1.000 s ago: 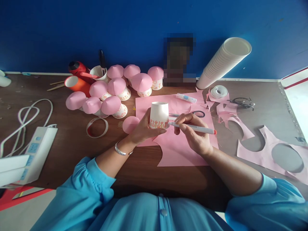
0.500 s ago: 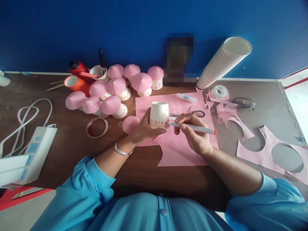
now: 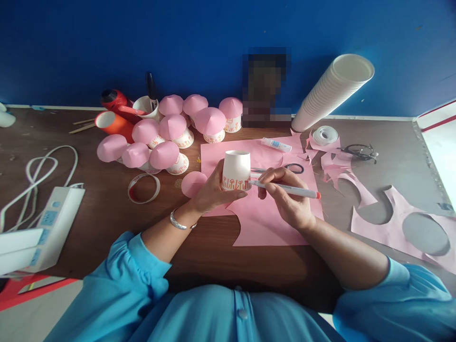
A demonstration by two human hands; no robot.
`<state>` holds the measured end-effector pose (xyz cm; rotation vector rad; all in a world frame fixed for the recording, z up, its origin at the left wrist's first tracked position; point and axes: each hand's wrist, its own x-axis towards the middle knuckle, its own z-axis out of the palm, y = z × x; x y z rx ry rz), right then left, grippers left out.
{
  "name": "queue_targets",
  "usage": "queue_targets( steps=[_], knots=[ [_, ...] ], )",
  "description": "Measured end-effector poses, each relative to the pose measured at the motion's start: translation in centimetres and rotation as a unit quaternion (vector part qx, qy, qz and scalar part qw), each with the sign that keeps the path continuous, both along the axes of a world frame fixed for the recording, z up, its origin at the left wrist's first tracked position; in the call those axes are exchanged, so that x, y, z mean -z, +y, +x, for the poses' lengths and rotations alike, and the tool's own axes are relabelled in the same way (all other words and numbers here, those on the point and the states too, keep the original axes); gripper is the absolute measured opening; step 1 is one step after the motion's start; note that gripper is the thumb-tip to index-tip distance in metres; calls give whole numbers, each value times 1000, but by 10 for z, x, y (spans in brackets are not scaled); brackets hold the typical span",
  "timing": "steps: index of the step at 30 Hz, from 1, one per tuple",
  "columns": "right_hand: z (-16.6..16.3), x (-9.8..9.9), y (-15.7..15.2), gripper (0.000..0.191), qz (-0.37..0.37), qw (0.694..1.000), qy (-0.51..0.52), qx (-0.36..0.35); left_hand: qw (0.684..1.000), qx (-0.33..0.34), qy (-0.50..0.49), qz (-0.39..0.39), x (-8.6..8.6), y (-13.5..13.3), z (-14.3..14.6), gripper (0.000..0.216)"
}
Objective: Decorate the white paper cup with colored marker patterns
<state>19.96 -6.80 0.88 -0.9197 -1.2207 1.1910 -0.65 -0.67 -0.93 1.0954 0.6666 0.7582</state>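
My left hand [image 3: 213, 190] is closed round a white paper cup [image 3: 236, 164], its narrow end up. Red and orange flower drawings run along the lower band of the cup. In a writing grip, my right hand [image 3: 287, 197] holds a white marker pen [image 3: 297, 191] with a red end. The pen's tip meets the right side of the drawn band. Beneath both hands lies pink paper [image 3: 274, 228]. Scissors [image 3: 294, 168], partly hidden by my right hand, and a glue bottle [image 3: 276, 144] rest on it. A pink paper disc [image 3: 193, 184] sits behind my left wrist.
Several decorated cups with pink cone roofs [image 3: 210, 121] stand at the back left. A tall stack of paper cups [image 3: 331, 92] leans at the back right, near white tape [image 3: 324, 135] and pink scraps [image 3: 388, 223]. A power strip [image 3: 57, 228] with cables lies left, beside a tape roll [image 3: 144, 188].
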Motion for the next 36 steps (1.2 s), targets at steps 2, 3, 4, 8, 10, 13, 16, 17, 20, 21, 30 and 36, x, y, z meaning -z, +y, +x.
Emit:
queue_targets(
  steps=[2,3,4,8,10,13,16,17,20,21,30,36],
  knots=[
    [0,1,0,13,-2,1000,1,2,1000,1,-4,-2,-1,0,0,68],
    [0,1,0,13,-2,1000,2,3,1000,3,-5,-4,-2,0,0,67],
    [0,1,0,13,0,1000,3,3,1000,4,-5,-6,-3,0,0,67],
    [-1,0,1,15,-5,1000,27,3,1000,4,2,-1,-5,0,0,68],
    [-1,-1,3,18,-16,999,51,6,1000,6,3,5,-6,-1,0,68],
    [-3,-4,7,26,-31,996,86,25,1000,9,10,19,-7,-1,0,69],
    [-5,-4,11,28,-32,992,100,75,999,3,29,30,-5,-1,0,70],
    [-5,-3,13,26,-29,990,93,99,999,4,30,35,-4,-1,0,70],
    [-5,3,14,22,-9,989,28,148,998,16,27,57,-3,-2,0,68],
    [-4,5,14,22,4,989,-6,150,997,15,31,74,-3,-2,1,69],
    [1,21,14,50,180,946,-259,79,957,-55,122,256,-1,-6,5,80],
    [4,24,17,61,198,937,-284,55,955,-73,153,244,2,-9,6,82]
  ],
)
